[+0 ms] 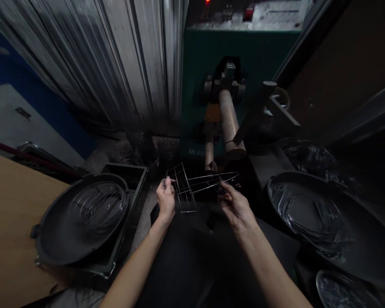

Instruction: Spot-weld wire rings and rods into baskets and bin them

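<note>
We had the wire frame (190, 191) up between both hands, near the machine's lower metal cylinder (209, 152); our left hand (167, 199) gripped the gridded end, while our right hand (236, 205) pinched the long, narrow end; the step in hand seemed to be steadying and aligning the piece; the next move looked to call for a firm grip at both ends; whether every wire was joined, we could not tell.

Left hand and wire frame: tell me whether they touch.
Touching. The head view shows the left hand gripping the wire frame at its left side, with the thumb over the wires.
</note>
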`<state>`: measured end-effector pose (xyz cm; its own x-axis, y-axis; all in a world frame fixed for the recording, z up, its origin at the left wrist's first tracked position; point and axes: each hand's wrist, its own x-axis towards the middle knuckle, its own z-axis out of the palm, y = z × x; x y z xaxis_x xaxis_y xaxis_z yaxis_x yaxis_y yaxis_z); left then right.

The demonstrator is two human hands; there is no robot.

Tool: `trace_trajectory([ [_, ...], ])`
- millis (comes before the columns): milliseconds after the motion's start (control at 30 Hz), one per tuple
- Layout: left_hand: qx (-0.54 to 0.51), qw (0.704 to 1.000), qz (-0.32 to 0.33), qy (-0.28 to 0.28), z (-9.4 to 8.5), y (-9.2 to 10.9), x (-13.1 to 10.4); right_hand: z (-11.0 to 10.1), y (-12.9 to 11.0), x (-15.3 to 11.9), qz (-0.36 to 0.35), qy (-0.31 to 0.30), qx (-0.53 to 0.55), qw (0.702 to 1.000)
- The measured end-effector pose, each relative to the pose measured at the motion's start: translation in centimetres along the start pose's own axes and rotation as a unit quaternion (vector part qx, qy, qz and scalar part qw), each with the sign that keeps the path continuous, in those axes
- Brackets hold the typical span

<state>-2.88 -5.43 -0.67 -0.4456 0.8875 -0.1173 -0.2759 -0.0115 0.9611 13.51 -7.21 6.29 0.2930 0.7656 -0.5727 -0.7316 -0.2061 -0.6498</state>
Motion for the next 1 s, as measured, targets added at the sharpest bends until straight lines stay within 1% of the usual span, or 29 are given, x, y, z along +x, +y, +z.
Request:
trace_trajectory([
  [100,0.001,1.0,-0.004,0.002,0.2,0.2,0.2,0.3,-0.1,0.2,-0.006,0.004,-0.01,1.0],
  [200,0.002,1.0,-0.007,0.003,0.3,0.7,0.5,0.7,-0.3,0.3,0.004,0.004,-0.001,1.0],
  [333,-0.013,0.999,-0.028,-0.014,0.1,1.6,0.5,1.1,-0.4,0.2,0.022,0.02,0.012,0.999],
  [400,-0.024,0.999,-0.037,-0.016,0.1,2.0,0.4,1.0,-0.4,0.2,0.02,0.016,0.01,1.0],
  [567,-0.065,0.996,-0.069,-0.002,0.6,2.4,0.4,-0.2,-0.2,0.0,-0.002,-0.015,-0.014,1.0],
  [700,-0.069,0.995,-0.066,0.015,1.1,2.3,1.2,-1.7,-0.4,-0.1,-0.009,0.003,-0.006,1.0],
  [800,-0.068,0.995,-0.063,0.022,1.2,2.3,1.7,-2.1,-0.5,-0.2,-0.009,0.01,-0.001,1.0],
  [933,-0.06,0.997,-0.049,0.008,1.0,2.8,1.8,-2.0,-0.5,-1.0,-0.021,-0.009,-0.022,0.999],
  [1000,-0.06,0.997,-0.045,-0.007,0.9,3.2,1.6,-2.5,-0.1,-1.9,-0.034,-0.02,-0.051,0.998],
])
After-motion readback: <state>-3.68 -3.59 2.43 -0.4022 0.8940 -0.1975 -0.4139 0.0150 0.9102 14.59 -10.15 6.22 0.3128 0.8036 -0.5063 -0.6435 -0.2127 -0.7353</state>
